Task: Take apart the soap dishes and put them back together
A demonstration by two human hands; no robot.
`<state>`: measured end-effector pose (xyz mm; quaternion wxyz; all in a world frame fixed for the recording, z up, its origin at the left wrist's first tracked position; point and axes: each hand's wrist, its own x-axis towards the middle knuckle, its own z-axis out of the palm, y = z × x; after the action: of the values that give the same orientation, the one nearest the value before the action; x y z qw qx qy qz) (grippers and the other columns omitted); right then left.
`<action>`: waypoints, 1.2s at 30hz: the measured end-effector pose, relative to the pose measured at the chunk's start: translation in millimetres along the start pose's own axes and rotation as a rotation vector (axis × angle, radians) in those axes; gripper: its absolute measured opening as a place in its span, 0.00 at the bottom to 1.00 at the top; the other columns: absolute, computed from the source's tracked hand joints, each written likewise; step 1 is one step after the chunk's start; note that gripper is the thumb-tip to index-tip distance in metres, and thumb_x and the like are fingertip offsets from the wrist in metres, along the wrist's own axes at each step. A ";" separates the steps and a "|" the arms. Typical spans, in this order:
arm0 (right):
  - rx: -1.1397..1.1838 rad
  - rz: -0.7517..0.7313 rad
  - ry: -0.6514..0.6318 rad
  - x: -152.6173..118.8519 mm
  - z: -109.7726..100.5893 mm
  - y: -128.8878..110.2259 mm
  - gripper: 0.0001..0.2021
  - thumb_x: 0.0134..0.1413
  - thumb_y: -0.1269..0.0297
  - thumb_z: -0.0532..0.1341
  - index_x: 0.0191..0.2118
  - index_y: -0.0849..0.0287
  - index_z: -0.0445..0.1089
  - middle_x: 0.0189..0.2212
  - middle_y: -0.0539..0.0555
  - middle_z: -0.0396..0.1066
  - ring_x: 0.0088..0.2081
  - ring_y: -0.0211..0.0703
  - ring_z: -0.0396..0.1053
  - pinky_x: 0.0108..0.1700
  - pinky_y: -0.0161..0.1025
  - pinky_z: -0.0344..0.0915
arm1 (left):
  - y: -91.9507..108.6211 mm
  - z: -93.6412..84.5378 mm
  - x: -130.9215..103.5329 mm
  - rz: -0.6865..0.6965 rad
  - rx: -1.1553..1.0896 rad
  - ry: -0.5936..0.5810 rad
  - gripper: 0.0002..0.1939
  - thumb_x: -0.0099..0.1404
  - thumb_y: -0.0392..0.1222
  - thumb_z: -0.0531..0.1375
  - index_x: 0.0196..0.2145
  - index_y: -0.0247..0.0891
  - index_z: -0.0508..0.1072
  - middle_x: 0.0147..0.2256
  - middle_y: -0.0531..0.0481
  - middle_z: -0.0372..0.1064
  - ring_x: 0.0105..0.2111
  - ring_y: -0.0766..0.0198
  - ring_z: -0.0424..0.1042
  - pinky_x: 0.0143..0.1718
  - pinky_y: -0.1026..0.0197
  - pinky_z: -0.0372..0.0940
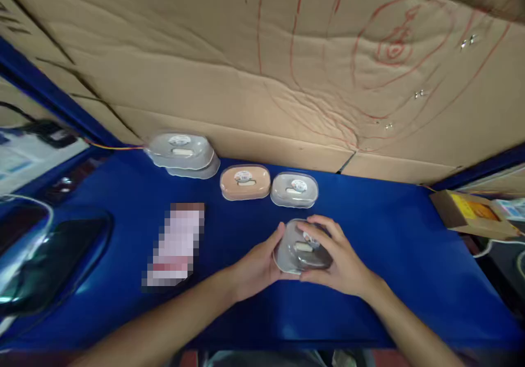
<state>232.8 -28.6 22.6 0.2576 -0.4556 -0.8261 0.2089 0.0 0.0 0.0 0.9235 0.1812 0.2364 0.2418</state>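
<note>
Between my two hands is a grey oval plastic case [293,249] with a clear cover, a round sticker and a pale oblong piece on top. My left hand [262,266] grips its left side, thumb up along the edge and fingers beneath. Fingers of my right hand [338,255] curl over the top and right side, covering part of the sticker. Just beyond stand a peach oval case [246,189] and a light grey oval case [283,194], side by side. Farther left, two grey cases [176,162] are stacked.
A blurred-out flat item [178,246] lies left of my hands on the blue table [394,279]. Cardboard [205,82] walls the back. An open cardboard box [459,214] sits at the right edge. A dark device [61,257] with cables lies at far left.
</note>
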 end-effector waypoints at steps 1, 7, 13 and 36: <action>0.023 0.004 0.019 1.4 -4.6 2.1 0.41 0.58 0.36 0.66 0.72 0.41 0.56 0.65 0.61 0.59 0.64 0.62 0.64 0.62 0.58 0.68 | 1.9 0.6 0.8 -0.003 -0.005 0.018 0.32 0.77 0.64 0.51 0.64 0.39 0.72 0.59 0.37 0.76 0.58 0.47 0.76 0.55 0.46 0.72; 0.044 0.014 0.094 13.9 -26.9 18.2 0.39 0.62 0.35 0.63 0.73 0.42 0.57 0.65 0.60 0.60 0.67 0.61 0.62 0.65 0.55 0.65 | 4.8 7.0 -1.3 -0.009 0.037 0.165 0.30 0.76 0.63 0.54 0.59 0.37 0.76 0.55 0.38 0.79 0.51 0.48 0.78 0.51 0.45 0.74; -0.044 -0.040 -0.050 36.8 -20.8 28.7 0.35 0.66 0.37 0.60 0.73 0.44 0.57 0.66 0.60 0.63 0.65 0.60 0.65 0.64 0.57 0.66 | -3.8 12.7 -8.1 -0.104 0.093 0.212 0.27 0.73 0.61 0.59 0.56 0.38 0.77 0.49 0.41 0.80 0.45 0.51 0.79 0.43 0.50 0.76; 0.028 0.017 -0.303 -0.5 -17.8 -10.8 0.48 0.58 0.38 0.69 0.76 0.45 0.48 0.76 0.59 0.48 0.75 0.62 0.52 0.71 0.58 0.59 | -2.3 18.9 -13.4 -0.022 -0.008 0.219 0.31 0.76 0.64 0.51 0.56 0.34 0.77 0.45 0.39 0.82 0.45 0.51 0.81 0.46 0.50 0.76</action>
<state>237.0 -32.4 42.6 0.1345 -0.4221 -0.8487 0.2888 0.5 -13.2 19.2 0.8955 0.1475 0.3367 0.2509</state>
